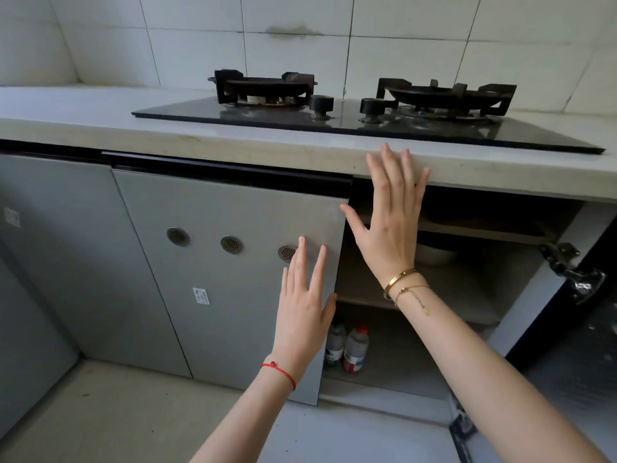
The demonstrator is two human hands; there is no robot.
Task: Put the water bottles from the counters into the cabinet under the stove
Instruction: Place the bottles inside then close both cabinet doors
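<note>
Two clear water bottles stand upright side by side on the bottom shelf of the open cabinet under the stove: a green-capped bottle on the left and a red-capped bottle on the right. My left hand is spread flat in front of the grey left door, near its right edge, holding nothing. My right hand is spread open in front of the cabinet opening, fingertips reaching the counter edge, also holding nothing.
A black glass two-burner gas stove sits on the pale counter. The right cabinet door is swung wide open, its hinge exposed. A white bowl-like object sits on the middle shelf. Further grey cabinet doors lie to the left.
</note>
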